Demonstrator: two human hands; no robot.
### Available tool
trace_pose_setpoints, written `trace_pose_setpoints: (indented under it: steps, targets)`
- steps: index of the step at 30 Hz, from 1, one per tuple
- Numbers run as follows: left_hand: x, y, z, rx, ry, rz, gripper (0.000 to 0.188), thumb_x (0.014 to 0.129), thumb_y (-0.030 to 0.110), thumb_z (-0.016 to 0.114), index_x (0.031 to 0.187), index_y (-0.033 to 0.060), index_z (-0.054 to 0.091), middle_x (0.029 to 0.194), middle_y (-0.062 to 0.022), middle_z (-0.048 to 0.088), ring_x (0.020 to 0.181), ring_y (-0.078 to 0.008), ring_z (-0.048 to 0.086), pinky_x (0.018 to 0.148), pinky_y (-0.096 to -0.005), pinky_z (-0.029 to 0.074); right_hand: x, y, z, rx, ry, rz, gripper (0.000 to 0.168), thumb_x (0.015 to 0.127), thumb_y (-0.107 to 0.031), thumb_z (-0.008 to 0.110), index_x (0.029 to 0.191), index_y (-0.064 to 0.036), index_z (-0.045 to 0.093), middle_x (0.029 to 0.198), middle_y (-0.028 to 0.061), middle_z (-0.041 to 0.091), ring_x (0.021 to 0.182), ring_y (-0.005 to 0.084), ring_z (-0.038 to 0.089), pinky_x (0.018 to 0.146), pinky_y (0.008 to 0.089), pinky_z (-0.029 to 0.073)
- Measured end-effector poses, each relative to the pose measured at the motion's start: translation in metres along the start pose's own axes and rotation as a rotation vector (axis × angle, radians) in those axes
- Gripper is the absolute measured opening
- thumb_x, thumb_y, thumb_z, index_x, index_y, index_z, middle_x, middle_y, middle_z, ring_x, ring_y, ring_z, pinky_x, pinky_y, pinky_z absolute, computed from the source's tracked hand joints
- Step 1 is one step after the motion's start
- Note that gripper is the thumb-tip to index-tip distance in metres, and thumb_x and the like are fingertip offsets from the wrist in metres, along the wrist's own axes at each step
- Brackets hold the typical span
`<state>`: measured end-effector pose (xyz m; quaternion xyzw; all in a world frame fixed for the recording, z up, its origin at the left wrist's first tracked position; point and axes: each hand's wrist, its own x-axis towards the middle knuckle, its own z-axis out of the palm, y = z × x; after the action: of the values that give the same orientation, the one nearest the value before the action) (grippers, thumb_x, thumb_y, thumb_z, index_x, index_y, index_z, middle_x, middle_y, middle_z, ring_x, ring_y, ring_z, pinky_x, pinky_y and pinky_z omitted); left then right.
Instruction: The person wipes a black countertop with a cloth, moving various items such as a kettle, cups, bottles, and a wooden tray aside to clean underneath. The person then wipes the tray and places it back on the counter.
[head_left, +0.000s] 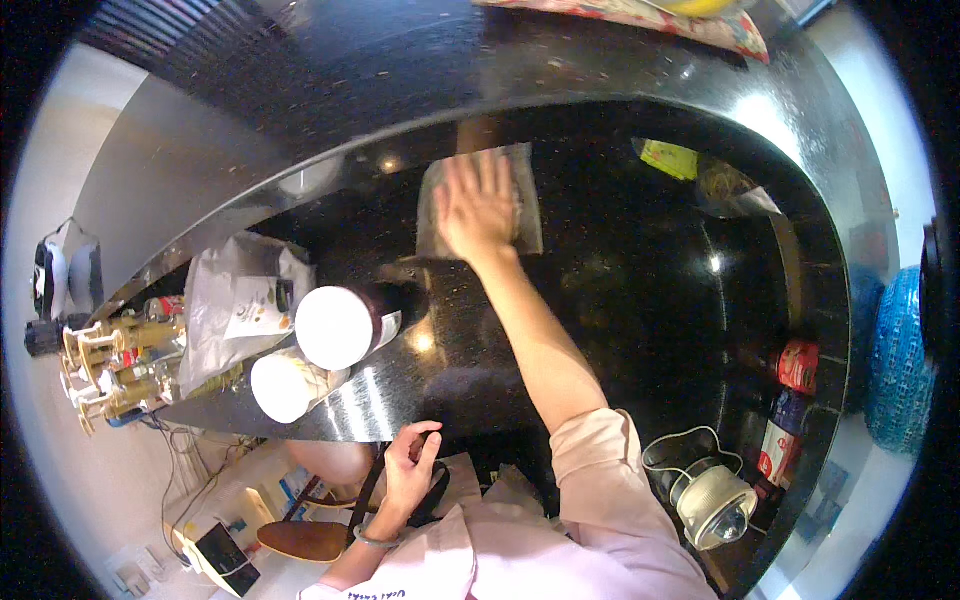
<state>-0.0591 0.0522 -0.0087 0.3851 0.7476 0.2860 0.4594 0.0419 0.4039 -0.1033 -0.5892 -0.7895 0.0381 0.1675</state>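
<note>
My right hand lies flat, fingers spread, on a clear plastic bag or sheet on the glossy black countertop. Whether the bag holds anything is hard to tell under the palm. My left hand, with a bangle at the wrist, hovers near the counter's front edge, its fingers loosely curled and nothing visible in them. Left of centre are a dark jar with a white lid and a white-lidded tub, side by side. Behind them stands a silvery pouch with a label.
A tiered rack with small items is at the far left. On the right are a yellow-green packet, a dark bottle with a red label, a white dome camera with a cable and a blue woven object. A raised ledge borders the counter.
</note>
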Motion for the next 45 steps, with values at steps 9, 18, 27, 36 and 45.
trace_pose_setpoints:
  steps: [9,18,27,36,45]
  targets:
    - [-0.022,-0.064,-0.050,-0.108,0.216,-0.104,0.042,0.091,0.015,0.076,0.129,0.0009,0.067,0.077,-0.0027,0.052,0.071,-0.0133,0.050,0.069,-0.0279,0.045,-0.083,0.047,-0.076,0.018,-0.319,-0.482,0.050,0.097,-0.035,0.059,0.144,-0.016,0.056,0.161,0.0083,0.042,0.150,0.0309,0.036,0.123,0.0546,0.023]
    - [0.026,-0.068,-0.117,0.085,0.540,-0.015,0.136,0.062,0.031,0.099,0.163,0.0046,0.011,0.150,-0.0276,0.027,0.142,-0.0430,0.030,0.118,-0.0537,0.030,-0.017,-0.090,-0.001,0.002,-0.021,-0.451,0.051,0.101,-0.034,0.054,0.148,-0.016,0.050,0.151,0.0065,0.051,0.143,0.0321,0.042,0.121,0.0537,0.026]
    - [0.078,-0.068,-0.133,0.074,0.544,0.251,0.130,0.049,0.040,0.103,0.152,0.0005,0.035,0.132,-0.0207,0.038,0.121,-0.0375,0.039,0.110,-0.0521,0.033,-0.085,-0.081,-0.088,0.417,-0.431,-0.377,0.086,0.079,-0.006,0.077,0.155,-0.015,0.039,0.164,0.0102,0.033,0.156,0.0358,0.015,0.128,0.0504,0.016]
    - [0.099,-0.075,-0.126,-0.049,0.417,0.252,0.096,0.056,0.032,0.100,0.133,-0.0017,0.056,0.123,-0.0159,0.067,0.117,-0.0284,0.062,0.107,-0.0427,0.047,-0.176,-0.148,-0.073,0.941,0.064,-0.012,0.097,0.062,-0.026,0.096,0.142,0.000,0.047,0.136,0.0202,0.058,0.126,0.0395,0.056,0.108,0.0469,0.045]
    - [0.082,-0.046,-0.066,0.032,-0.011,0.418,0.121,0.056,0.029,0.101,0.150,-0.0030,0.032,0.135,-0.0178,0.056,0.125,-0.0315,0.055,0.111,-0.0436,0.042,-0.276,0.001,-0.140,0.795,0.453,0.646,0.111,0.060,-0.030,0.099,0.146,0.000,0.035,0.136,0.0196,0.057,0.126,0.0308,0.058,0.109,0.0449,0.046]
